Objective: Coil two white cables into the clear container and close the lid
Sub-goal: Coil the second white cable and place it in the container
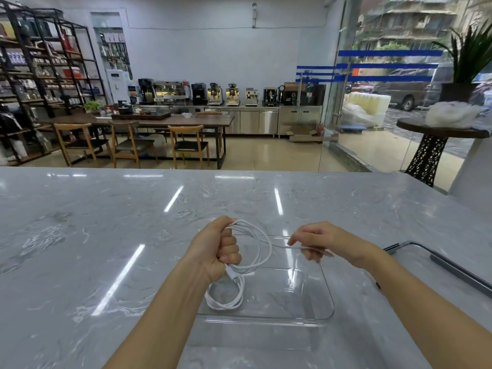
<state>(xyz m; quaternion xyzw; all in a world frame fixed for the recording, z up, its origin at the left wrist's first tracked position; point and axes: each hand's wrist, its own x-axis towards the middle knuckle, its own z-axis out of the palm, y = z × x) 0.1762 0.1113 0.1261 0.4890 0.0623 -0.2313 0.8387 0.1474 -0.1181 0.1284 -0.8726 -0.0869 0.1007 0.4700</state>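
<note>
A grey marbled tabletop [106,222] is shown from the head view, with a clear container [314,312] set near its near edge, roughly midway between the left and right edges. The left hand [217,249] is held above the container's left side as a closed fist, its fingers [230,247] clamped on several loops of a white cable [262,251]. From the bottom of the fist the cable hangs down, and a smaller coil of white cable [226,298] lies at the container's left end; whether this is a second cable or the same one cannot be told. One strand is drawn rightward to the right hand [324,242], which is held above the container's far rim with thumb and fingers pinched together on the cable. The container's clear lid [436,265], trimmed with dark clips, lies flat on the tabletop toward the right edge, apart from the container.
</note>
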